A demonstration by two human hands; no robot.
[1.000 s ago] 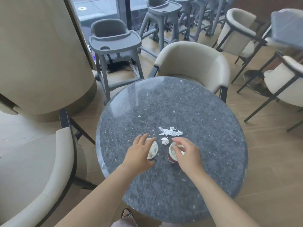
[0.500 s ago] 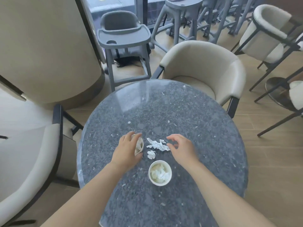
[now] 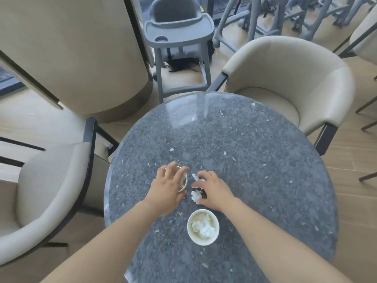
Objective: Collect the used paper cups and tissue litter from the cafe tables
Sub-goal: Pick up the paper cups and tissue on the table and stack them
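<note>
While the left hand (image 3: pixel 168 190) is curling its fingers round one paper cup (image 3: pixel 183 180) near the middle of the tabletop (image 3: pixel 255 160), seemingly steadying it as a bin, the right hand (image 3: pixel 215 193) is cupping over the tissue scraps (image 3: pixel 195 196) just beside it, fingers and thumb closing round them (likely to stuff them in). A second cup (image 3: pixel 191 236) is standing upright toward the near edge, white and already holding crumpled tissue (image 3: pixel 204 227).

cup (image 3: pixel 184 181) mostly hidden by left hand (image 3: pixel 167 189), perhaps tilted
</note>
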